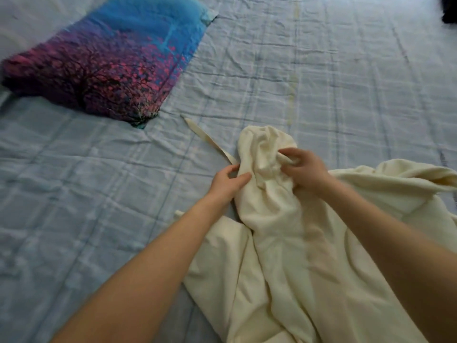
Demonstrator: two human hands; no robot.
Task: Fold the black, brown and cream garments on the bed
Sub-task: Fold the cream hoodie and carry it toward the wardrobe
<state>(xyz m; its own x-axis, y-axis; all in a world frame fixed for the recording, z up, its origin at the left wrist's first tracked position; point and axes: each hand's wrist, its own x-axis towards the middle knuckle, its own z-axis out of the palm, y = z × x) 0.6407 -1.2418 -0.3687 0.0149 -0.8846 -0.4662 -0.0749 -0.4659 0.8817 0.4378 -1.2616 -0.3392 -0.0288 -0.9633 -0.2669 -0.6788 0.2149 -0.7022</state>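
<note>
Two bare forearms reach in from the near edge toward the middle of the bed [346, 70], which is covered in a pale blue checked sheet with many creases. The cream garment [284, 256] lies crumpled on the near right part of the bed. It spreads from the near edge up to a rounded, bunched end at the centre, and another fold of it trails off toward the right edge.

The left grip [228, 180] is at the left side of that bunched end. Its thumb and fingers are closed on the edge of the cloth, pinching it just where a narrow cream strap [210, 138] joins the garment. The strap lies flat on the sheet and runs from there to the far left, ending in a pointed tip. The right grip [303, 169] rests on top of the bunched end, its fingers curled down into the folds and holding a handful of the cream fabric. The two grips are close together, with only a ridge of cloth between them.

A pillow [106, 63] printed in bright blue, purple and pink lies at an angle on the far left of the bed, well apart from the garment. A dark shape [448, 11] shows at the far right corner, cut off by the frame, and what it is cannot be told.
</note>
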